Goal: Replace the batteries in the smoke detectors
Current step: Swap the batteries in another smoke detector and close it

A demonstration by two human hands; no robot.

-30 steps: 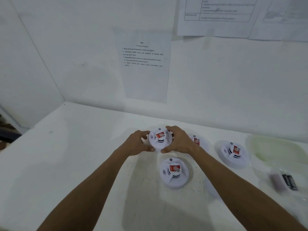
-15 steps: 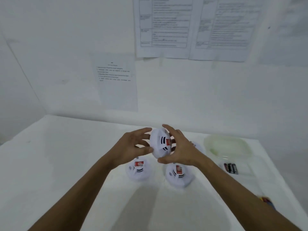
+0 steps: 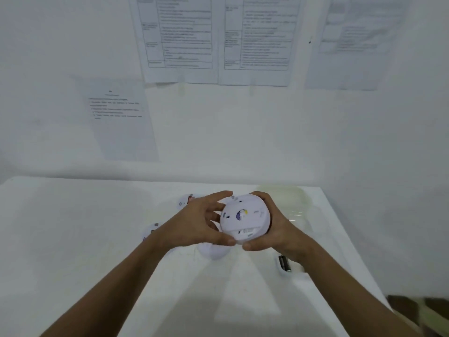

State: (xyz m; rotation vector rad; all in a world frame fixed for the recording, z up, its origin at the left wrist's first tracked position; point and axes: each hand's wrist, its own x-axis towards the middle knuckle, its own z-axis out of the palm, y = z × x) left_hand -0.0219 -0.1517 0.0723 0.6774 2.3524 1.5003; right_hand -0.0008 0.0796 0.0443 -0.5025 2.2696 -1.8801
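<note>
A round white smoke detector (image 3: 245,218) is held up above the table with its back side, bearing small labels, turned toward me. My right hand (image 3: 277,227) grips its right edge, thumb underneath. My left hand (image 3: 196,222) holds its left edge with thumb and spread fingers. Three other white detectors lie on the table behind and under my hands: one at the back (image 3: 185,201), one at the left (image 3: 151,231), one just below the held one (image 3: 213,251). Dark batteries (image 3: 284,262) lie by my right wrist.
A white table (image 3: 85,239) stands in a corner against white walls with printed sheets (image 3: 179,40) taped up. A pale translucent container (image 3: 291,200) sits at the back right. The table's right edge drops off near a dark floor patch (image 3: 420,312).
Both hands lifted one detector off the table and turned it over, so its back now faces me instead of its red-labelled front. The view tilted upward and shifted left.
</note>
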